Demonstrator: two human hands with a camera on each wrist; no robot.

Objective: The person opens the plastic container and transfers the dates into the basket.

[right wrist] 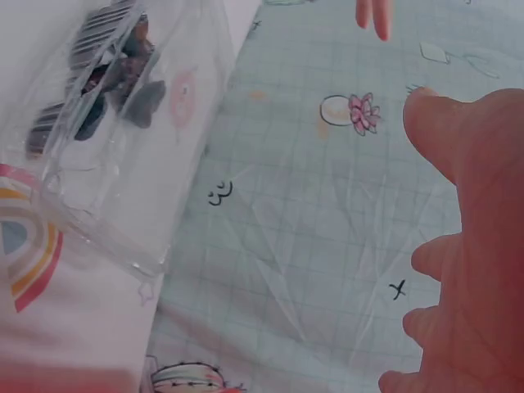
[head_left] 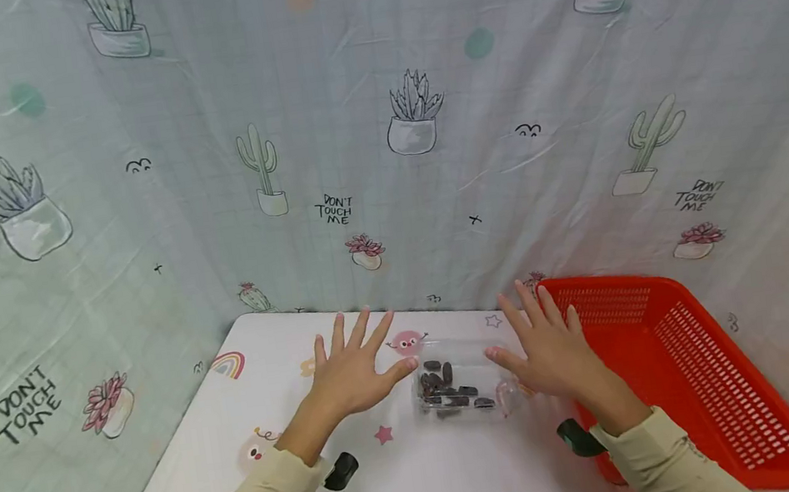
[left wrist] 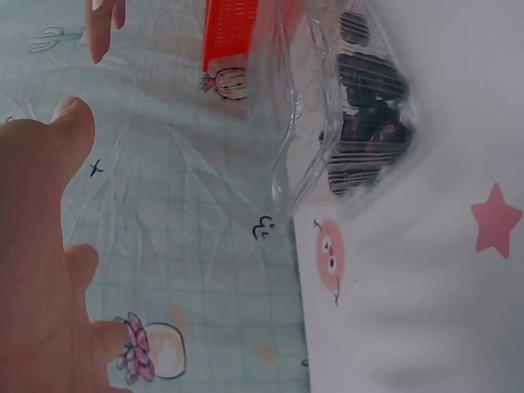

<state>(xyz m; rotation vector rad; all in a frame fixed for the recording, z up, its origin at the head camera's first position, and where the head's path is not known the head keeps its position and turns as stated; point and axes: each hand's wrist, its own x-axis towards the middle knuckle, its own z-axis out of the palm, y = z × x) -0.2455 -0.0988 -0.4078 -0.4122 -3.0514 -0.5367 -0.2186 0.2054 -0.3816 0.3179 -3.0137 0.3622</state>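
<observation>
A clear plastic box (head_left: 472, 368) lies on the white table, with several dark oblong pieces (head_left: 451, 393) gathered mostly toward its left side. My left hand (head_left: 355, 373) hovers with fingers spread at the box's left, its thumb close to the near wall in the head view. On the other side my right hand (head_left: 554, 354) is spread likewise, thumb pointing in toward the box. Both hands hold nothing. The left wrist view shows the ribbed clear wall of the box (left wrist: 299, 123) apart from the hand. In the right wrist view, dark pieces (right wrist: 143, 102) show through the plastic.
A red plastic basket (head_left: 660, 280) with slotted walls stands at the right of the table, partly behind my right forearm. Cloth (head_left: 353, 58) printed with cacti hangs behind and at both sides. The white tabletop (head_left: 412, 479) carries cartoon prints.
</observation>
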